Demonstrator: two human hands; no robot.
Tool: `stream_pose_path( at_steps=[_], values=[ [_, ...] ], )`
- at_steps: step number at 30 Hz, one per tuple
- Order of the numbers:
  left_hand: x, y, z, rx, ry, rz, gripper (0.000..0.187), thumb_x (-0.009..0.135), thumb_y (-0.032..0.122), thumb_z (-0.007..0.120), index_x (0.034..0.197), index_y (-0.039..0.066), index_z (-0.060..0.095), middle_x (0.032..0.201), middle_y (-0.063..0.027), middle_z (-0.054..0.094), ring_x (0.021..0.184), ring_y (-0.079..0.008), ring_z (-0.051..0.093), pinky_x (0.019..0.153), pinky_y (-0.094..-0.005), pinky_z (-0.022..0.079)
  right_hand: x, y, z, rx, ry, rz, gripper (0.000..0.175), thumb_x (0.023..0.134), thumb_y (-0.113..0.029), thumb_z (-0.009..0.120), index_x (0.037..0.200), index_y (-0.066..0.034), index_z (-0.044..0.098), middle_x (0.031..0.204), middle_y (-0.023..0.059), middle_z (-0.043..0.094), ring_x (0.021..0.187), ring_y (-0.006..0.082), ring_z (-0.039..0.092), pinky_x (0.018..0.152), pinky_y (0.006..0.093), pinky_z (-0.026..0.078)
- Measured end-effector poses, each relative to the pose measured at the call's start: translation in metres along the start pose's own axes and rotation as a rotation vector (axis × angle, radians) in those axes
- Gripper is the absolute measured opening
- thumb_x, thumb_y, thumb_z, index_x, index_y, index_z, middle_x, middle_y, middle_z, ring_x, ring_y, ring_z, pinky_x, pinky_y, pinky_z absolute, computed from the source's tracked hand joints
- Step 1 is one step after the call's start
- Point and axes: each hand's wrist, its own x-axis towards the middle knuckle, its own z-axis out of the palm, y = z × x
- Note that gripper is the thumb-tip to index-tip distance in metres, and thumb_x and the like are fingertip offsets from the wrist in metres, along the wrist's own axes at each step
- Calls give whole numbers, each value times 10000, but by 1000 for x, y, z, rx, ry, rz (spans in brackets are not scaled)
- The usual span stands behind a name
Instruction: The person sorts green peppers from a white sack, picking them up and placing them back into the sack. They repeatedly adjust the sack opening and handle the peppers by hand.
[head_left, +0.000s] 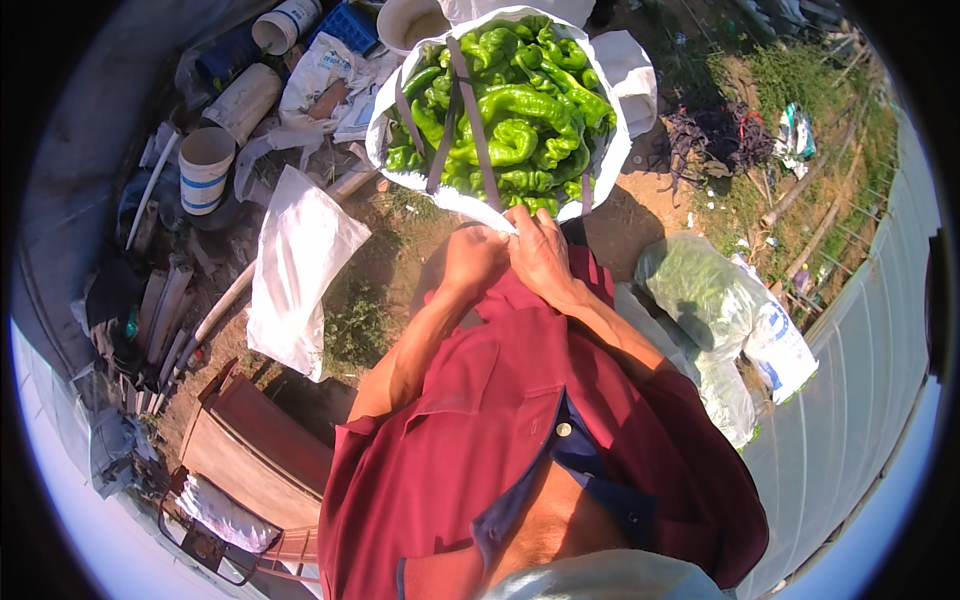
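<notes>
A white woven sack (621, 154) stands upright in front of me, heaped with long, wrinkled green peppers (525, 112). Dark flat straps (474, 127) run across the peppers from rim to rim. At the near rim, my left hand (474, 256) pinches a bit of the white sack edge between thumb and fingers. Right beside it, my right hand (541, 251) has its bent fingers on the same edge. The two hands almost touch. Their fingertips partly hide the gripped fold, and the lower part of the sack is out of sight.
Clear plastic bags of green produce (690, 292) lie to the right beside a printed white sack (780, 345). A tangle of dark straps (716, 139) is beyond. Leftward are a plastic sheet (300, 270), a long wooden pole (225, 300), a white bucket (205, 176) and a brown cart (255, 442).
</notes>
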Motion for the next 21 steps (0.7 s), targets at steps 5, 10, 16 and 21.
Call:
stream_pose_path(
  at_steps=[5, 10, 16, 21],
  values=[
    [-6, 4, 3, -10, 10, -8, 156, 993, 141, 670, 890, 25, 659, 827, -35, 678, 720, -103, 598, 693, -267, 488, -3, -3, -12, -74, 103, -78, 193, 838, 18, 635, 1016, -46, 593, 922, 151, 660, 891, 367, 589, 793, 491, 477],
    [-3, 2, -18, -67, -142, -61, 94, 974, 75, 594, 905, 20, 624, 831, -28, 626, 716, -137, 606, 677, -293, 528, 2, -2, -32, -27, 176, -166, 239, 820, 7, 676, 1042, -41, 601, 980, 132, 638, 932, 348, 608, 809, 445, 492],
    [-8, 7, -20, -341, -177, 3, 51, 968, 82, 616, 950, 38, 637, 926, -45, 642, 869, -151, 636, 825, -303, 554, -6, 3, -20, 175, -119, -84, 204, 855, -75, 683, 1053, -46, 641, 987, 133, 627, 975, 357, 639, 833, 444, 538],
    [-9, 7, -25, -301, -298, -68, 69, 968, 143, 640, 963, 74, 637, 942, -6, 639, 892, -138, 604, 871, -308, 499, -9, 12, -7, 130, -196, -110, 124, 855, -119, 689, 914, -21, 641, 976, 124, 615, 952, 341, 606, 835, 447, 511]
  ],
)
